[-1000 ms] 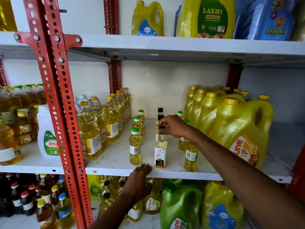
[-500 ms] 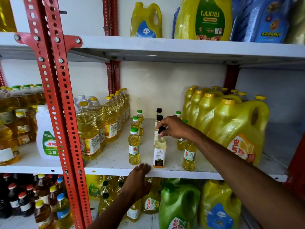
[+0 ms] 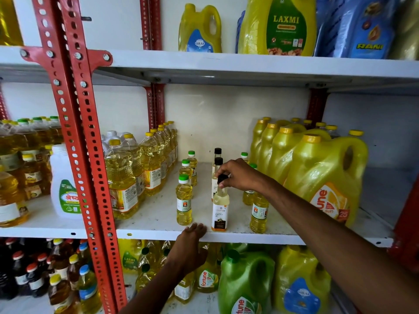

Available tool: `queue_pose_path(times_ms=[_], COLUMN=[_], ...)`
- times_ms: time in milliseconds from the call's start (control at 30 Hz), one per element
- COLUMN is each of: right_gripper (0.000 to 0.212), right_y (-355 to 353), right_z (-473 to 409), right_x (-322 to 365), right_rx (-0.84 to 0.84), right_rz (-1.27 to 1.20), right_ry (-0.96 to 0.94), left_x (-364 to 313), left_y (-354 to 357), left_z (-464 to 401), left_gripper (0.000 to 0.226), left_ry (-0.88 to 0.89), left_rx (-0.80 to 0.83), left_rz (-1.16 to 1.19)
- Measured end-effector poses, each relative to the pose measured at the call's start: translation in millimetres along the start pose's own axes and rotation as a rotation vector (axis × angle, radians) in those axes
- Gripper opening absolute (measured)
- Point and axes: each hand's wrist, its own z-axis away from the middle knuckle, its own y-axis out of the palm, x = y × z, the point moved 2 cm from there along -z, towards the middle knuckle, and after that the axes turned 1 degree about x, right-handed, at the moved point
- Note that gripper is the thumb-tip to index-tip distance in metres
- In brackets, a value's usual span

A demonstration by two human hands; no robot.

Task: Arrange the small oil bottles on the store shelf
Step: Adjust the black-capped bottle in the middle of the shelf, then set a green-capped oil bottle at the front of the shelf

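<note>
"Three rows of small bottles stood at the centre of the frame on the middle shelf (image 3: 158, 232). Why was the right hand (image 3: 240, 176) up on one of them?"

"It pinched the black cap of the front coconut oil bottle (image 3: 220, 209), fingers closed round the top. My guess: gripping by the cap let the hand nudge that bottle into line without knocking the neighbours on either side."

"And the left hand (image 3: 190, 248)?"

"Lower centre, fingers loosely together and hooked on the shelf's front lip, holding nothing. Probably just a brace for the reach."

"Where did the other small ones sit?"

"The green-capped bottles (image 3: 184, 200) ran in a file just left of the black-capped row, and a second green-capped file (image 3: 258, 211) ran on its right, partly hidden under the forearm, close beside the yellow jugs (image 3: 326, 177)."

"Could any labels be read?"

"The held bottle's label showed 'COCONUT OIL', though its brand line was too small. The nearest yellow jug showed 'une', 'sun' and '25'. At the upper right of the frame stood a LAXMI can (image 3: 283, 28), a blue RANI pack (image 3: 367, 28) and a GULAB jug (image 3: 200, 30). At the bottom, the green jug (image 3: 246, 282) read 'fortune'."
</note>
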Motion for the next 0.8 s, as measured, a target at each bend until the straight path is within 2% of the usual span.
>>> queue_pose_path(times_ms=[233,367,467,600,700,800], right_gripper=[0.041,0.045,0.06,0.055,0.049,0.043], right_y=[1,1,-1,13,34,46], right_z=[0,-2,-3,-15,-30,-46], right_x=[2,0,10,44,67,75], right_rx=[0.036,0.062,0.025,-0.108,-0.022,0.075], right_rz=[0.006,0.02,0.036,0.087,0.088,0.078], right_ry=[0.01,0.027,0.019,-0.137,-0.224,-0.188], left_x=[3,21,45,81,94,101], left_y=[-4,-16,-29,-35,-32,-33], left_z=[7,21,23,21,24,24], left_gripper=[0.069,0.059,0.054,0.073,0.072,0.072], left_ry=[0.064,0.08,0.028,-0.068,-0.058,-0.05], left_rx=[-0.004,-0.167,-0.289,-0.189,-0.136,-0.126], left_rz=[-0.025,-0.044,-0.1,-0.189,-0.181,-0.144])
